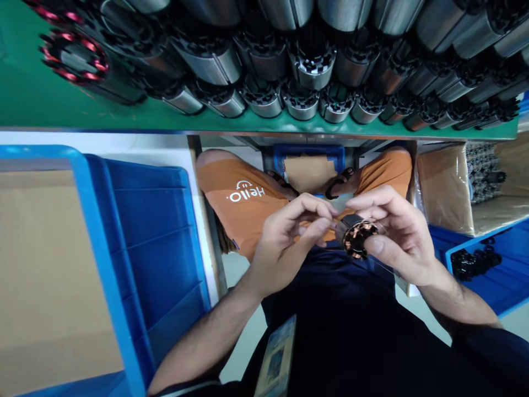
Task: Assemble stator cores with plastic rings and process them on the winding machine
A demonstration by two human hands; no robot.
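Note:
A small motor stator (349,227) with copper windings around its open end is held above my lap. My right hand (399,234) grips it from the right, thumb on the wound end and fingers behind. A fine wire strand trails from the stator below that hand. My left hand (291,237) is at the stator's left edge, thumb and fingertips pinched together. Whatever lies between those fingertips is too small to make out. The stator's wound face tilts toward me.
Rows of metal stators (264,105) stand along the green bench (165,122); one with red windings (76,58) lies at left. A large blue crate (152,231) is at my left. To my right are a lined box of parts (446,182) and a blue bin (512,259) with black pieces.

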